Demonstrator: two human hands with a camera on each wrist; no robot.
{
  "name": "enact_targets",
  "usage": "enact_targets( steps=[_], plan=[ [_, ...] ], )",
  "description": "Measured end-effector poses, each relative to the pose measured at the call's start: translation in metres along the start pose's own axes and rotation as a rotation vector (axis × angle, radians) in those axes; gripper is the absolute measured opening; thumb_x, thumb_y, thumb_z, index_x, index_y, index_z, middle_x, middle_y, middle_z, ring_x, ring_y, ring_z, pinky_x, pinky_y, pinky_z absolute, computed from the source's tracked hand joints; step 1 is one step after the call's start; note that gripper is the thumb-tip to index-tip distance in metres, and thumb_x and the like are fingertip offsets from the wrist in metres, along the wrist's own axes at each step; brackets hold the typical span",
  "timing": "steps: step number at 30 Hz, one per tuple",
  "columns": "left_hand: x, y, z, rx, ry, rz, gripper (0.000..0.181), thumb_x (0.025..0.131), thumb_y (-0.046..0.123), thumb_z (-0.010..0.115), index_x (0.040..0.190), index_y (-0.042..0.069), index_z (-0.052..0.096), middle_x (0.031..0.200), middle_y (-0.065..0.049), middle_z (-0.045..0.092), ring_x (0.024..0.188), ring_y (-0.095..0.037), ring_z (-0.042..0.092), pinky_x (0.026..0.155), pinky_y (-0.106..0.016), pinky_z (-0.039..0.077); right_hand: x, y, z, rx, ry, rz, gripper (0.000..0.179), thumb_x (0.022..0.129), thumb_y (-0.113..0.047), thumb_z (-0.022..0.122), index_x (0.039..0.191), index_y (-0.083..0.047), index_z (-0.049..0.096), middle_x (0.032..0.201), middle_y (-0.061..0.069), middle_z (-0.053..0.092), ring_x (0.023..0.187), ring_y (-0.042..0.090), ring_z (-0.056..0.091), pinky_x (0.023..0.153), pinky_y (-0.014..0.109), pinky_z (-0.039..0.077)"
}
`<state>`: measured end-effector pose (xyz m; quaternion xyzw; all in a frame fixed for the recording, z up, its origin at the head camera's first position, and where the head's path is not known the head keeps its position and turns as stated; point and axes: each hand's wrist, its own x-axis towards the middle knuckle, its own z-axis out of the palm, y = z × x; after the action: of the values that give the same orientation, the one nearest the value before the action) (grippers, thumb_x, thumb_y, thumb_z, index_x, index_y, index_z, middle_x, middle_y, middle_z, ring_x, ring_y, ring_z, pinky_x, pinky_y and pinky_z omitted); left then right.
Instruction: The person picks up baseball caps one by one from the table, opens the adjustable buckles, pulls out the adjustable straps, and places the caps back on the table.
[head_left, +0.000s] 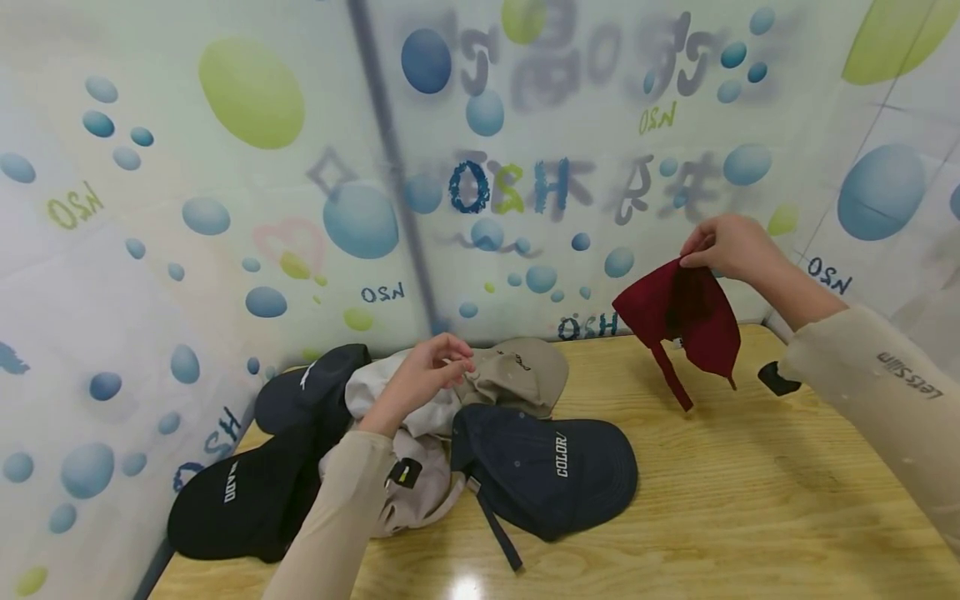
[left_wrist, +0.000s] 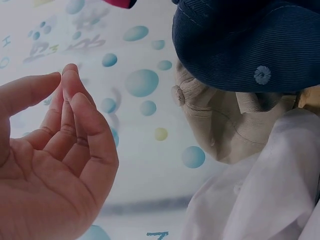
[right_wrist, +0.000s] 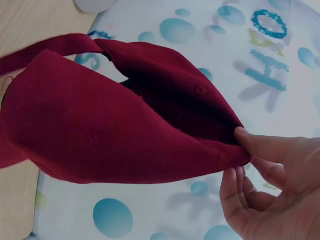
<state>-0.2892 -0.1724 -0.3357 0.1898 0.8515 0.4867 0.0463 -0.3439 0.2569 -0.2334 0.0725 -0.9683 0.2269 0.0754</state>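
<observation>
Above table (head_left: 750, 517), red cap (head_left: 686, 312) in fingers (head_left: 702, 239)

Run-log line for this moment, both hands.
right hand: pinches red cap | left hand: empty, fingers loosely bent, near beige cap | navy COLOR cap: on table

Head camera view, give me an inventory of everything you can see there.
red cap: 1, dark red, hanging above the table's right side
lettered navy cap: 1, navy, front of the pile
beige cap: 1, beige, back of the pile
white cap: 1, white, mid-pile, partly hidden
pink cap: 1, pale pink, behind the left sleeve
dark cap: 1, dark navy, back left
black cap: 1, black, front left
table: 1, wood-coloured, under the caps
printed sheet: pale, blue and green spots, behind
black pieces: 2, one by each sleeve
sleeves: 2, beige
left hand: 1, over the pile
right hand: 1, pinching the red cap
</observation>
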Motion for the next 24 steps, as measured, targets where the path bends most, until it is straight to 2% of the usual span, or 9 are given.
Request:
enact_targets(
  steps=[5, 13, 19, 24],
  plan=[
    [0.0, -0.001, 0.001, -0.001, -0.004, 0.003, 0.025, 0.101, 0.015, 0.057, 0.117, -0.004, 0.057, 0.106, -0.019, 0.065, 0.078, -0.012, 0.063, 0.076, -0.029, 0.053, -0.002, 0.011, 0.005, -0.032, -0.012, 0.0, 0.022, 0.093, -0.015, 0.067, 0.101, 0.005, 0.068, 0.094, 0.026, 0.069, 0.085, 0.036, 0.059, 0.061, 0.029, 0.044],
    [-0.001, -0.003, 0.0, 0.011, -0.006, -0.007, 0.026, 0.101, 0.016, 0.058, 0.118, -0.004, 0.057, 0.106, -0.02, 0.066, 0.077, -0.012, 0.062, 0.075, -0.029, 0.053, -0.001, 0.033, 0.024, -0.046, -0.045, 0.007, 0.019, 0.091, -0.014, 0.069, 0.098, 0.004, 0.068, 0.092, 0.024, 0.069, 0.083, 0.034, 0.059, 0.063, 0.032, 0.043],
    [-0.001, -0.003, 0.001, 0.019, 0.0, -0.016, 0.026, 0.101, 0.017, 0.059, 0.118, -0.002, 0.058, 0.105, -0.017, 0.067, 0.075, -0.012, 0.061, 0.071, -0.028, 0.052, 0.002, 0.04, 0.036, -0.035, -0.061, -0.003, 0.021, 0.09, -0.016, 0.071, 0.098, 0.004, 0.068, 0.089, 0.021, 0.07, 0.078, 0.032, 0.061, 0.061, 0.032, 0.046],
    [-0.002, -0.002, 0.002, 0.015, -0.002, -0.015, 0.025, 0.101, 0.015, 0.057, 0.118, -0.003, 0.058, 0.107, -0.021, 0.066, 0.075, -0.013, 0.062, 0.072, -0.029, 0.052, 0.002, 0.043, 0.045, -0.035, -0.096, 0.007, 0.022, 0.091, -0.016, 0.07, 0.1, 0.004, 0.067, 0.091, 0.022, 0.069, 0.078, 0.031, 0.061, 0.06, 0.033, 0.048]
  ],
)
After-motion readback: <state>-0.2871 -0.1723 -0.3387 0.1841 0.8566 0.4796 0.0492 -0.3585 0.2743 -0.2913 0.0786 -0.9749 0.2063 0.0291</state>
